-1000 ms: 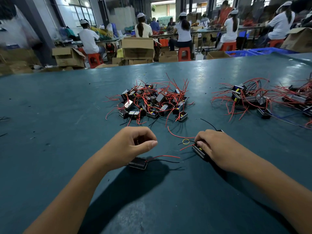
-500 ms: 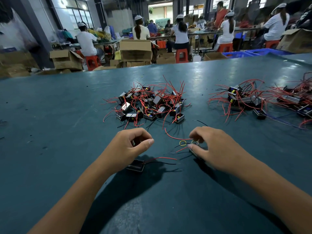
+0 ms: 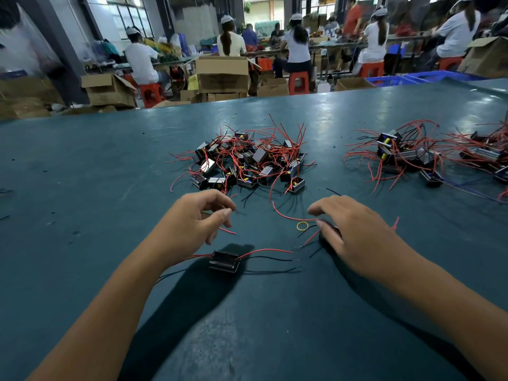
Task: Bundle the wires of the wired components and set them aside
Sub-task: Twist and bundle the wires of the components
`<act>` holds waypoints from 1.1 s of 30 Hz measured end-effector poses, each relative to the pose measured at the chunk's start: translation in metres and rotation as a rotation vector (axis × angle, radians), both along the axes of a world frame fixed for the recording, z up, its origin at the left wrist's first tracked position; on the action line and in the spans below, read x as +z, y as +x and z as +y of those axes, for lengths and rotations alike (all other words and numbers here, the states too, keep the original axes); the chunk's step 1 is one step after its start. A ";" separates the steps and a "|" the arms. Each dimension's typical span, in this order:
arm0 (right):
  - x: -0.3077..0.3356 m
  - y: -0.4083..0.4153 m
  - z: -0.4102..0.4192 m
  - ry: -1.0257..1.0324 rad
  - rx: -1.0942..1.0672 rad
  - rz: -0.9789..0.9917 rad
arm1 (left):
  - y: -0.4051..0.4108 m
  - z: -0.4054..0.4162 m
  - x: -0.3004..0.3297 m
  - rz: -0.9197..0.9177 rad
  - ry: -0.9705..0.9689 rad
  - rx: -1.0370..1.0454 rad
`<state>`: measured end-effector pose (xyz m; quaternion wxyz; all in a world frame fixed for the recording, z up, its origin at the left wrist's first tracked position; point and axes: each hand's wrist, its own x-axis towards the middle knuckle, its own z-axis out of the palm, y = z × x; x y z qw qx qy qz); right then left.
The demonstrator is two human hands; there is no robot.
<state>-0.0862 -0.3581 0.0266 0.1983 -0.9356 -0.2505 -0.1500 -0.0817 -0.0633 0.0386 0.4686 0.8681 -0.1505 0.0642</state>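
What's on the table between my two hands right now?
In the head view, between the left hand and right hand lie a yellow rubber band and loose red wire on the green table.
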 end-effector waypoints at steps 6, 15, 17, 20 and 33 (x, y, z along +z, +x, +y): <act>0.005 -0.005 0.004 0.075 0.018 -0.026 | -0.015 -0.020 0.004 -0.123 0.155 -0.181; 0.005 0.014 -0.020 -0.144 -0.157 0.314 | -0.030 -0.055 -0.009 -0.255 0.382 -0.334; 0.003 0.014 -0.016 -0.205 -0.168 0.300 | -0.031 -0.060 -0.011 -0.303 0.442 -0.299; 0.007 0.008 -0.012 -0.117 -0.126 0.199 | -0.034 -0.069 -0.012 -0.347 0.395 -0.179; 0.034 -0.023 0.003 -0.032 0.060 -0.329 | -0.037 -0.081 -0.005 -0.453 0.110 0.029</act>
